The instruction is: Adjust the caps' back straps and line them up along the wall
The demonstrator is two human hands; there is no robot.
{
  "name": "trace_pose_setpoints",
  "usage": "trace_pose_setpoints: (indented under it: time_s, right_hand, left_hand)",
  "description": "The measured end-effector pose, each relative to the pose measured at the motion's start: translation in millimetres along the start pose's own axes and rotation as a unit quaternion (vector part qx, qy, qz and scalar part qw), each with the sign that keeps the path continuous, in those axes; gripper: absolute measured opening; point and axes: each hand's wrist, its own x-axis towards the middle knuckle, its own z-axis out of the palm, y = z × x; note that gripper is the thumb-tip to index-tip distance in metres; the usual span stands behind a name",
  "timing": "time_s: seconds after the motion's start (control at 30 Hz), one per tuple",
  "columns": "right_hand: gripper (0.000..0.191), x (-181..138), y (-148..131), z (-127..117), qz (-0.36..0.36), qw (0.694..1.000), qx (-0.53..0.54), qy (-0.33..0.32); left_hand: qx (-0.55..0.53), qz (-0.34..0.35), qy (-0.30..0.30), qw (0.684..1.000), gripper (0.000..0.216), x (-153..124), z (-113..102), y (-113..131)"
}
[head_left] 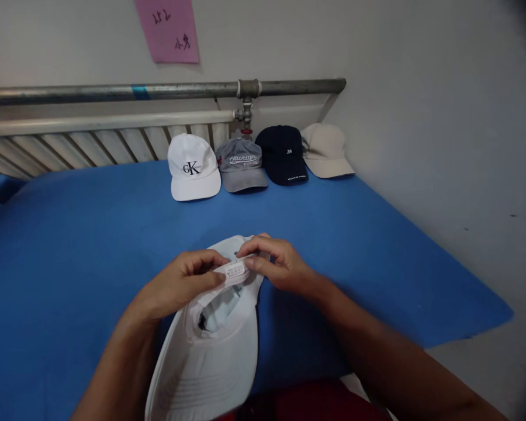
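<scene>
A pale, whitish baseball cap (228, 345) is held over the near edge of the blue surface, its brim toward me and its inside partly showing. My left hand (186, 280) pinches the cap's inner band from the left. From the right, my right hand (280, 263) grips the same band with thumb and forefinger. Between the fingertips of both hands lies a small white printed label (235, 270), sewn to the band; its print is too small to read. The far outer side of the cap is hidden.
Along the back of the blue table (92, 245) stand a white cap (193, 166), a grey cap (242, 165), a dark navy cap (281, 155) and a beige cap (327, 150). Behind them run a radiator (109, 143) and a metal pipe (188, 90) with a valve (246, 117). A pink note (169, 32) hangs above.
</scene>
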Motion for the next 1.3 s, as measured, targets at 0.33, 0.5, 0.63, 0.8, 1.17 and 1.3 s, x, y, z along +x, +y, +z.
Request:
trace_pose_setpoints:
  time_s: [0.33,0.5,0.63,0.8,1.17,1.3]
  right_hand:
    - [0.018,-0.3,-2.5,0.1,0.011,1.0,0.004,-0.006]
    - [0.015,-0.1,-1.6,2.3,0.013,1.0,-0.007,0.005]
    - [0.013,-0.6,-0.3,4.4,-0.002,1.0,-0.007,0.022]
    - [0.012,-1.4,2.1,9.1,-0.052,0.996,-0.017,0.064]
    - [0.017,2.6,7.8,-8.1,-0.018,0.966,0.045,0.254]
    - [0.012,3.7,10.4,-13.8,-0.002,0.959,0.062,0.278]
  left_hand:
    - [-0.003,0.002,0.007,1.0,0.018,-1.5,1.8,1.9]
    - [-0.004,-0.002,0.006,1.0,0.018,-1.7,0.9,1.6]
    - [-0.005,-0.007,0.002,1.0,0.02,-2.5,1.0,2.1]
    - [0.017,0.0,-0.014,1.0,0.026,-0.5,2.3,1.8]
    - [-0.272,0.116,0.331,0.896,0.023,-12.5,-4.7,15.8]
    - [-0.349,0.247,0.341,0.837,0.028,-2.8,-11.7,15.4]
